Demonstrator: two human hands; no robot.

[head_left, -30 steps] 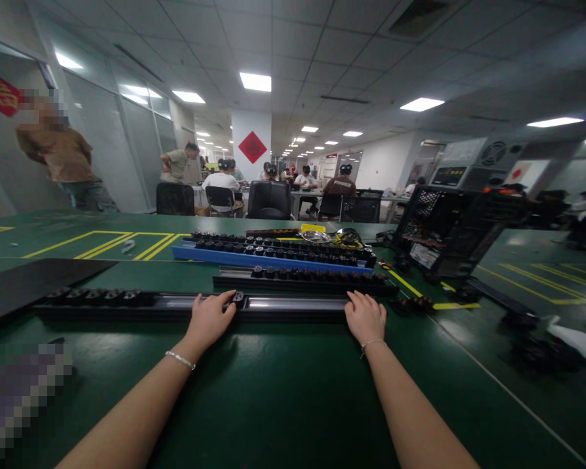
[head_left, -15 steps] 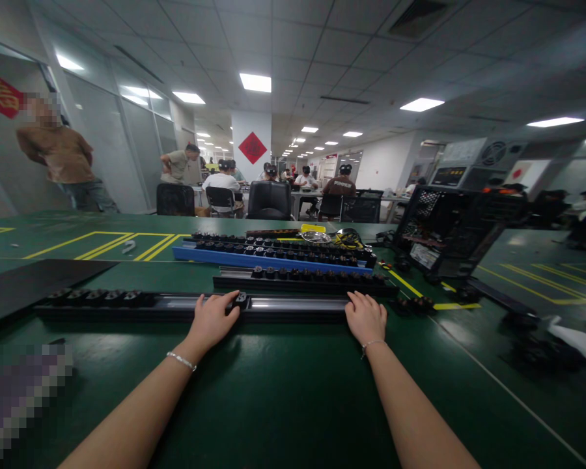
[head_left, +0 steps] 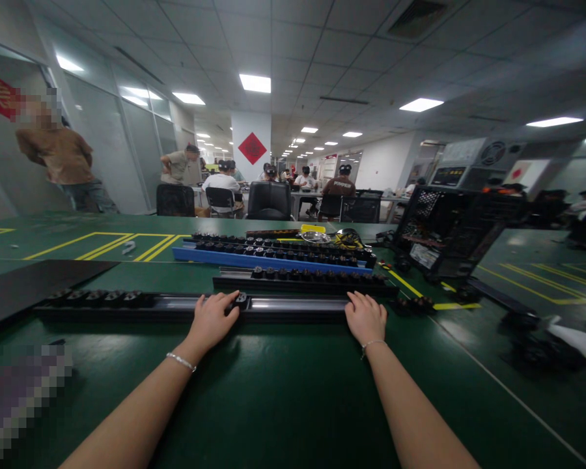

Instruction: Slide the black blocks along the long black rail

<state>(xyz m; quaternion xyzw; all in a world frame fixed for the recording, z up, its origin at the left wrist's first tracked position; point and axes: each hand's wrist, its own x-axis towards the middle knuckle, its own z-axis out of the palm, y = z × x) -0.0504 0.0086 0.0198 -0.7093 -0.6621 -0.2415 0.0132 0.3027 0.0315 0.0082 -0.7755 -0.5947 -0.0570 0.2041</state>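
Note:
A long black rail [head_left: 297, 316] with a shiny silver strip along its top lies across the green table before me. My left hand [head_left: 213, 320] is closed at a small black block with a round, spoked top [head_left: 242, 299], thumb and index finger against its left side. At the rail's right end, my right hand [head_left: 366, 317] is wrapped over it, fingertips on top and thumb on the near side. Several similar black blocks [head_left: 113, 297] sit in a row on the rail's left part. The undersides of both hands are hidden.
Behind lie a shorter black rail [head_left: 293, 283] and a blue rail [head_left: 268, 262], both carrying black blocks. An opened computer case [head_left: 439, 228] stands at the right. A dark flat panel [head_left: 24, 286] lies at the left. People sit and stand beyond the table.

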